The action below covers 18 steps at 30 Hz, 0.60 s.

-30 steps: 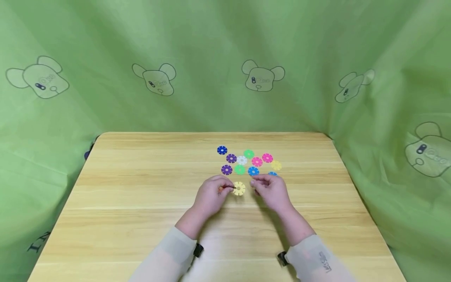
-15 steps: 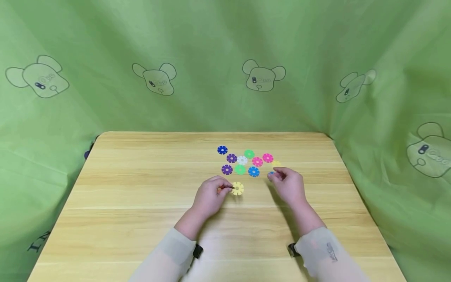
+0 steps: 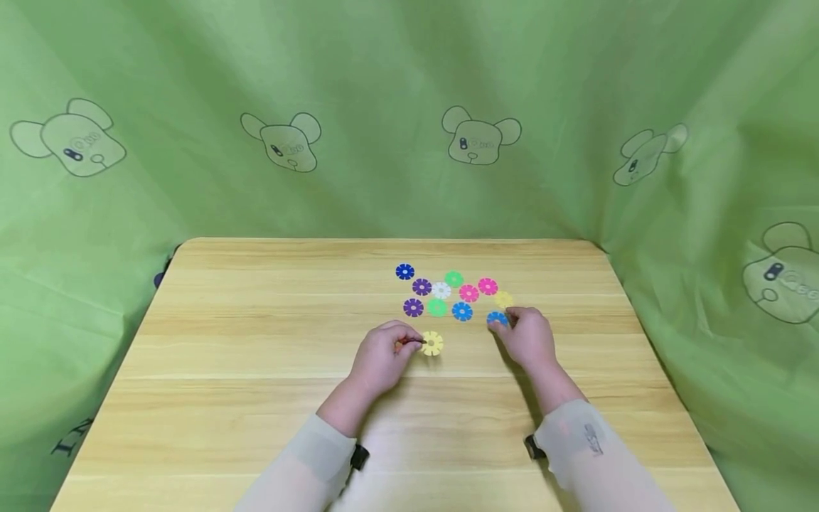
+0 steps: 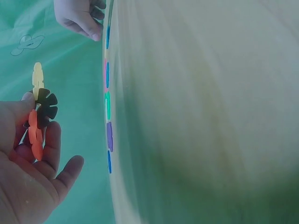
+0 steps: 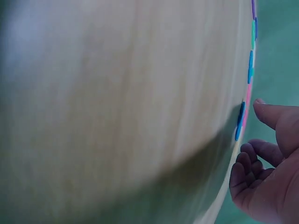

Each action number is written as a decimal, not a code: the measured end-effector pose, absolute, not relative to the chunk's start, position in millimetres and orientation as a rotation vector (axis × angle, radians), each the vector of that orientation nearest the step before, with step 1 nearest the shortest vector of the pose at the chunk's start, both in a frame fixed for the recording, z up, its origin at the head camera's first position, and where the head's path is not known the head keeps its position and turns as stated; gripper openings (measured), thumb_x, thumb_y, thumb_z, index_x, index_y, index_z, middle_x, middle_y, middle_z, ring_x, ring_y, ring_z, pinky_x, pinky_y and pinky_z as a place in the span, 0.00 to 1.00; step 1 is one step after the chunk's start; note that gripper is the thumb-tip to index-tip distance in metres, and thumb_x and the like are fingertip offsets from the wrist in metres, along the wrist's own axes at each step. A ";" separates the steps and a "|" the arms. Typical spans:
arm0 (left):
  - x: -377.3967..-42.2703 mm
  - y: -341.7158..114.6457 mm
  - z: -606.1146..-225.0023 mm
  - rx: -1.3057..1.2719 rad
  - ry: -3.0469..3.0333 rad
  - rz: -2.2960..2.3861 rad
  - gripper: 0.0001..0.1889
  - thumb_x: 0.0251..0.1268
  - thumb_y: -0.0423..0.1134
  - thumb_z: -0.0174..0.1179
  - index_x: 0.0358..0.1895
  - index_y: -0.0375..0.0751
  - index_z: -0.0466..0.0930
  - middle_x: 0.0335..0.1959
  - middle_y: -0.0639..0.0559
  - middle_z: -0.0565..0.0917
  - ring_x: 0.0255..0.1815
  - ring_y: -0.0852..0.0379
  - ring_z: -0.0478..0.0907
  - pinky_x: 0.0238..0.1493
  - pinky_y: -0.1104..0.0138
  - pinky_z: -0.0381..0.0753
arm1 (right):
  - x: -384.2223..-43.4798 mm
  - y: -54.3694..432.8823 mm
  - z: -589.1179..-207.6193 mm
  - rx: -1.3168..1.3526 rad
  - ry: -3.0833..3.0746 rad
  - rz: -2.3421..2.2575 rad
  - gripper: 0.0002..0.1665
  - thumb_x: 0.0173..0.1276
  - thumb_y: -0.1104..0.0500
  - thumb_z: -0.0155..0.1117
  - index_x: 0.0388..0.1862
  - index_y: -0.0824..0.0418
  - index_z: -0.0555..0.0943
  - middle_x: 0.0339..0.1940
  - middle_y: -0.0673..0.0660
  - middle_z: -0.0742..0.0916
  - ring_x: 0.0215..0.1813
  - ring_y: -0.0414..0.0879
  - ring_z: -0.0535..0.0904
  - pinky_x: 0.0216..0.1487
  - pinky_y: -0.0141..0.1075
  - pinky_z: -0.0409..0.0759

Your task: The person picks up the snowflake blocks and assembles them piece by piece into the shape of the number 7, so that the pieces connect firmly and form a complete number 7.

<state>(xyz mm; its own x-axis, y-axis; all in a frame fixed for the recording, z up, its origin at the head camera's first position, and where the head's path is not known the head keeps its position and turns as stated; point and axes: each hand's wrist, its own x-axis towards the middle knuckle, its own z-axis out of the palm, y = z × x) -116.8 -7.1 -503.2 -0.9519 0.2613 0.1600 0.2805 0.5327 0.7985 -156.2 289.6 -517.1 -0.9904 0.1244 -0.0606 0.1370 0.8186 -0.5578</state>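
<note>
Green cloth (image 3: 384,57) backs the table (image 3: 256,398); I see the left hand (image 3: 386,357) pinching joined discs (image 4: 46,112) over mid-table, perhaps to keep the yellow disc (image 3: 438,345) clear; the empty right hand (image 3: 532,338) is just beside the near-right blue disc (image 3: 497,318).

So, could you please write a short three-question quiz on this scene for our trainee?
1. Multiple choice: in the head view, which of these discs lies farthest left on the table? A) white B) dark blue C) pink
2. True or false: the left hand holds a disc cluster that includes an orange disc.
3. Count: how many purple discs lie there in the head view?

Key: 1. B, the dark blue disc. 2. True. 3. Two.
</note>
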 end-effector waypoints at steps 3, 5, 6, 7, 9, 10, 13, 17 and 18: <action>-116.9 -7.3 -504.1 -0.483 -2.737 -1.430 0.03 0.73 0.36 0.68 0.44 0.45 0.90 0.45 0.56 0.89 0.50 0.55 0.86 0.58 0.58 0.84 | -158.2 288.5 -517.7 0.217 2.966 -0.865 0.35 0.77 0.50 0.69 0.68 0.78 0.76 0.61 0.77 0.81 0.64 0.72 0.78 0.66 0.63 0.76; -117.0 -7.4 -504.7 -0.486 -2.740 -1.432 0.03 0.73 0.36 0.68 0.44 0.45 0.90 0.45 0.56 0.89 0.50 0.56 0.86 0.58 0.59 0.84 | -159.3 288.1 -518.7 0.219 2.959 -0.835 0.35 0.78 0.50 0.68 0.68 0.78 0.76 0.62 0.78 0.80 0.65 0.73 0.77 0.67 0.63 0.75; -117.1 -7.4 -505.1 -0.486 -2.743 -1.432 0.03 0.73 0.36 0.68 0.44 0.44 0.90 0.45 0.56 0.89 0.50 0.56 0.86 0.57 0.59 0.84 | -159.6 287.8 -519.1 0.220 2.958 -0.818 0.35 0.78 0.50 0.68 0.68 0.78 0.76 0.62 0.78 0.80 0.66 0.73 0.77 0.67 0.64 0.75; -117.1 -7.4 -505.4 -0.485 -2.745 -1.435 0.03 0.73 0.36 0.68 0.44 0.45 0.90 0.45 0.56 0.89 0.49 0.56 0.86 0.57 0.59 0.84 | -160.1 287.7 -519.7 0.221 2.958 -0.803 0.35 0.78 0.50 0.67 0.68 0.78 0.76 0.62 0.78 0.80 0.66 0.73 0.76 0.68 0.64 0.75; -117.1 -7.3 -505.8 -0.481 -2.750 -1.435 0.03 0.73 0.36 0.68 0.44 0.45 0.90 0.45 0.56 0.89 0.49 0.56 0.86 0.57 0.59 0.84 | -161.0 287.9 -521.0 0.222 2.961 -0.768 0.34 0.79 0.49 0.66 0.67 0.77 0.77 0.62 0.78 0.80 0.66 0.73 0.76 0.68 0.64 0.75; -117.1 -7.1 -505.8 -0.483 -2.749 -1.436 0.03 0.74 0.36 0.68 0.44 0.45 0.90 0.45 0.56 0.89 0.49 0.56 0.86 0.57 0.59 0.84 | -161.6 287.9 -521.6 0.225 2.963 -0.757 0.34 0.79 0.49 0.66 0.67 0.77 0.77 0.62 0.78 0.80 0.66 0.73 0.76 0.67 0.64 0.75; -117.6 -6.9 -504.8 -0.488 -2.746 -1.438 0.03 0.74 0.36 0.68 0.44 0.45 0.90 0.45 0.56 0.89 0.49 0.56 0.86 0.57 0.58 0.84 | -163.1 288.4 -523.2 0.230 2.973 -0.725 0.32 0.79 0.49 0.66 0.66 0.76 0.79 0.60 0.77 0.81 0.64 0.73 0.78 0.65 0.64 0.76; -118.6 -7.3 -503.3 -0.495 -2.743 -1.437 0.03 0.74 0.36 0.68 0.44 0.45 0.90 0.45 0.56 0.89 0.49 0.55 0.86 0.57 0.58 0.84 | -164.7 288.4 -524.4 0.240 2.979 -0.722 0.29 0.78 0.51 0.67 0.63 0.74 0.81 0.58 0.76 0.82 0.61 0.71 0.80 0.63 0.63 0.78; -118.8 -7.6 -503.3 -0.493 -2.746 -1.433 0.03 0.73 0.36 0.68 0.44 0.45 0.90 0.45 0.56 0.89 0.49 0.56 0.86 0.57 0.58 0.84 | -165.0 288.0 -524.3 0.241 2.977 -0.724 0.29 0.78 0.51 0.67 0.63 0.74 0.81 0.58 0.76 0.82 0.61 0.71 0.80 0.63 0.63 0.78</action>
<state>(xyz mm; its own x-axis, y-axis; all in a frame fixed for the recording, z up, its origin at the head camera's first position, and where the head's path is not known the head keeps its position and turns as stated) -118.8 -7.6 -503.3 -0.9505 0.2731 0.1480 0.2776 0.5331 0.7992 -165.0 288.0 -524.3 -0.9854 0.1357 -0.1032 0.1680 0.8769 -0.4503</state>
